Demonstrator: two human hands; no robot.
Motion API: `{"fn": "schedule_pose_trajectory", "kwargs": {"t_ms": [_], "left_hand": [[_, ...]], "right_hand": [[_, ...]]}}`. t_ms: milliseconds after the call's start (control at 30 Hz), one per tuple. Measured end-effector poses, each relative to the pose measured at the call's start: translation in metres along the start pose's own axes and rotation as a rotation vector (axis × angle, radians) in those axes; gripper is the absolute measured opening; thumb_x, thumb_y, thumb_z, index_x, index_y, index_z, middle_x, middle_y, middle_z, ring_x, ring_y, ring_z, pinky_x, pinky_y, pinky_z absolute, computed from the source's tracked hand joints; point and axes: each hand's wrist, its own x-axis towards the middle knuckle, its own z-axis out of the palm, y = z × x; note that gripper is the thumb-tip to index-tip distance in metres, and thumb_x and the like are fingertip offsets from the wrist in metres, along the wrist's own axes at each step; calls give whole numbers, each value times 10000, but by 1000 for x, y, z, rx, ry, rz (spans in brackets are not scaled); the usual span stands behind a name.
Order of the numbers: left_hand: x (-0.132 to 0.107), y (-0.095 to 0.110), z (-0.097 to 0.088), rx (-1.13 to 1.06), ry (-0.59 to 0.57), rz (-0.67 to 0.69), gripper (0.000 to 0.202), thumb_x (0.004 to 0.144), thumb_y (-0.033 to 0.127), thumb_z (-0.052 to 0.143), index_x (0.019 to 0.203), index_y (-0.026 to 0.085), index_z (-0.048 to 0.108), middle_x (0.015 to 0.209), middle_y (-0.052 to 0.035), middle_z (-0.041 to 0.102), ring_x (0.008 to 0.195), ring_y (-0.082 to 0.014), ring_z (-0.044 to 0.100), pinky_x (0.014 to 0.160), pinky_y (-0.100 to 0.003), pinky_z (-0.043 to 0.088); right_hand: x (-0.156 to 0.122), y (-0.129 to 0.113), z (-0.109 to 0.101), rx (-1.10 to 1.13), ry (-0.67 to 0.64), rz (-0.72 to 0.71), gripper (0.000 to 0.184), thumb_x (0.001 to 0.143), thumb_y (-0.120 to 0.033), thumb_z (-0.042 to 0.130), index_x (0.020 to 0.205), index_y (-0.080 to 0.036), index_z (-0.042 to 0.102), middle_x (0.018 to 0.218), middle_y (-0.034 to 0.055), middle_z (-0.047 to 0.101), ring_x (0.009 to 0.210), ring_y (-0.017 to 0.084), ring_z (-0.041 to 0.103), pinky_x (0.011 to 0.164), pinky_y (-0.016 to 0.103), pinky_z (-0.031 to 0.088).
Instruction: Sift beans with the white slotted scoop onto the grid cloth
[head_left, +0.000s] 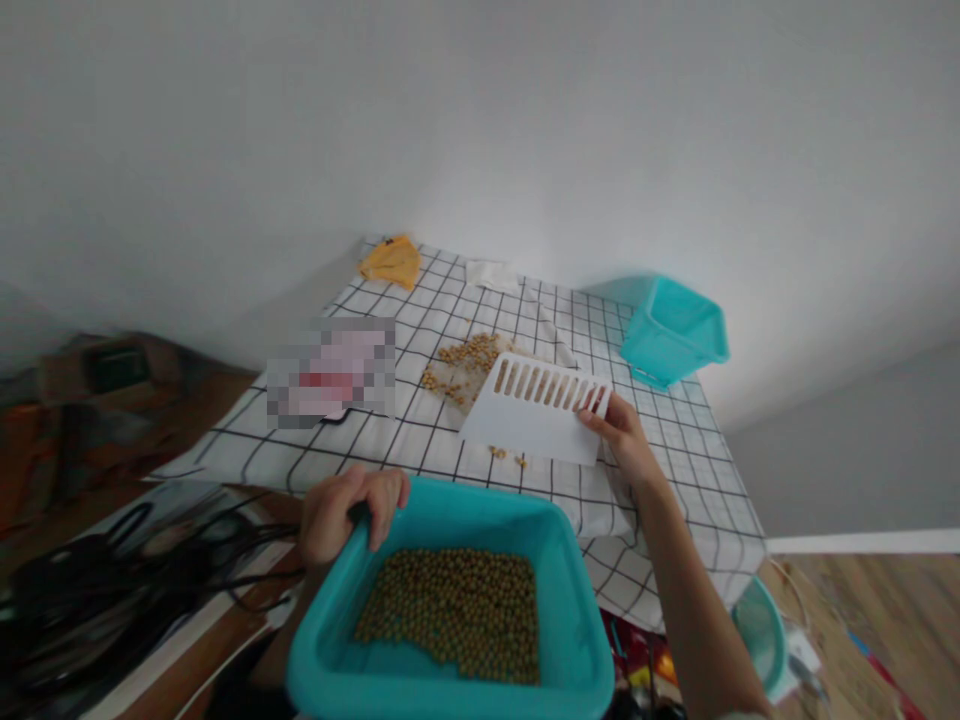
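My left hand (358, 510) is closed on the left far corner of a turquoise plastic basin (480, 500), tilted towards me below the table's front edge. A layer of small round brownish beans or beads (457, 605) covers much of its bottom. In my right hand (621, 430) is a white slotted plastic plate (532, 425), pinched at its right end with the slots uppermost. Its lower edge stands at or near the tablecloth. Behind and left of the plate lies a loose pile of yellowish beans or beads (471, 355), and a few loose ones (510, 458) lie in front of it.
A checked cloth (420, 440) covers the table. On it are a yellow cloth or bag (391, 262), a white folded piece (491, 275), a blurred-out flat item (334, 375) and another turquoise basket (671, 335). Dark cables (187, 550) lie at lower left.
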Motion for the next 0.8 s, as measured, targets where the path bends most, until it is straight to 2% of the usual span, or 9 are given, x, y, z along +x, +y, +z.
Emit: {"fn": "schedule_pose_trajectory", "kwargs": {"t_ms": [233, 567, 800], "left_hand": [[0, -2, 0, 15, 2, 13, 702, 1100, 372, 236, 551, 223, 646, 440, -12, 596, 440, -183, 507, 652, -391, 423], [8, 8, 11, 33, 46, 41, 706, 1094, 379, 267, 503, 225, 621, 398, 5, 559, 400, -160, 477, 601, -361, 414], [4, 3, 2, 42, -12, 24, 702, 1101, 375, 239, 549, 227, 647, 433, -10, 597, 428, -179, 515, 639, -379, 436]], "right_hand": [[1, 2, -1, -6, 33, -6, 203, 828, -390, 778, 951, -233, 736, 952, 43, 728, 892, 233, 635, 811, 339, 502], [-2, -2, 1, 19, -30, 40, 226, 828, -383, 771, 992, -230, 742, 1003, 46, 746, 907, 233, 657, 804, 338, 521], [-4, -2, 2, 20, -36, 43, 194, 826, -383, 777, 938, -230, 732, 946, 35, 721, 871, 215, 633, 776, 319, 510]]}}
